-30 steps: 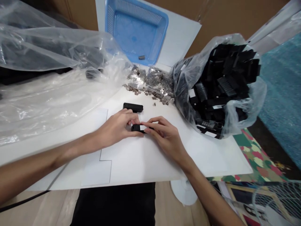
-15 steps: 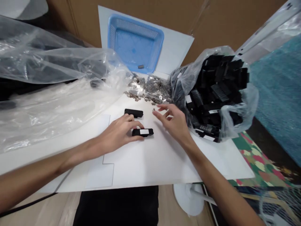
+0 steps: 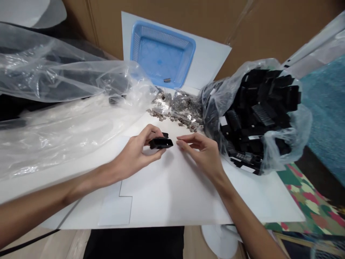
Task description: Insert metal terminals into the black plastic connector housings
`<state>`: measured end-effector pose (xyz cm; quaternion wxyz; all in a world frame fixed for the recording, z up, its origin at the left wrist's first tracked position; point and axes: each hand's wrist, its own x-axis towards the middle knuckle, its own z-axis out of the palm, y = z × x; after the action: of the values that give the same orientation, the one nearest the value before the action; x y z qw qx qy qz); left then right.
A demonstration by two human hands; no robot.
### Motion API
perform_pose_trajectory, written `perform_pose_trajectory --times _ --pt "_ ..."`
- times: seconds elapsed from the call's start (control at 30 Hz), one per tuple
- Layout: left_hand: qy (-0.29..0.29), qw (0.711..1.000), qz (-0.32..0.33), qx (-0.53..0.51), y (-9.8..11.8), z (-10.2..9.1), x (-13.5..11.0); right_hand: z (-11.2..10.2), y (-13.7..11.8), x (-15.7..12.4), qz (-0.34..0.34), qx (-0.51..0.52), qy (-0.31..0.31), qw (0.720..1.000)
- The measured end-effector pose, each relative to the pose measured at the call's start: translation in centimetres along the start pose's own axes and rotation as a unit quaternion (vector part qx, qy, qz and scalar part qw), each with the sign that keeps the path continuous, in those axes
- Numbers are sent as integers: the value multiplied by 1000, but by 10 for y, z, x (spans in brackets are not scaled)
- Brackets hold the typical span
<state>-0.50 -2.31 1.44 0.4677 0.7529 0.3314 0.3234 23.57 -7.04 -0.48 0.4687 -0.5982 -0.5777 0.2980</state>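
My left hand (image 3: 136, 153) is closed on a small black plastic part (image 3: 161, 143) and holds it just above the white board (image 3: 175, 190). A second black part (image 3: 165, 135) lies right behind it, mostly hidden. My right hand (image 3: 202, 150) is a few centimetres right of the held part, thumb and forefinger pinched and pointing at it. What they pinch is too small to make out. A pile of small silvery metal pieces (image 3: 178, 106) lies just beyond both hands.
A clear bag full of black plastic parts (image 3: 256, 111) stands at the right. A blue basket (image 3: 161, 54) with one small piece in it sits at the back. Crumpled clear plastic bags (image 3: 67, 100) cover the left. Brown cardboard stands behind.
My left hand has lifted the labelled black part off the board. My right hand left that part, reached to the metal pile, and has come back pinched beside it.
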Motion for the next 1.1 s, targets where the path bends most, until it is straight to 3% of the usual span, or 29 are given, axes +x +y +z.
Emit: perform_pose_trajectory --times 0.13,0.4,0.77,0.9,1.1 --pt "-22 1000 1 -4 0 0 4 0 -5 -1 -17 36 -26 999" --pt "-51 995 35 80 -9 -1 1 -6 -12 0 -77 10 -65 995" --pt "-46 989 78 118 -16 3 -6 -9 -22 -6 83 111 -103 985" --pt "-55 985 96 133 -16 3 -7 -6 -21 -5 91 122 -112 982" --pt "-69 986 90 119 -14 3 -7 -3 -21 -7 39 69 -59 995"
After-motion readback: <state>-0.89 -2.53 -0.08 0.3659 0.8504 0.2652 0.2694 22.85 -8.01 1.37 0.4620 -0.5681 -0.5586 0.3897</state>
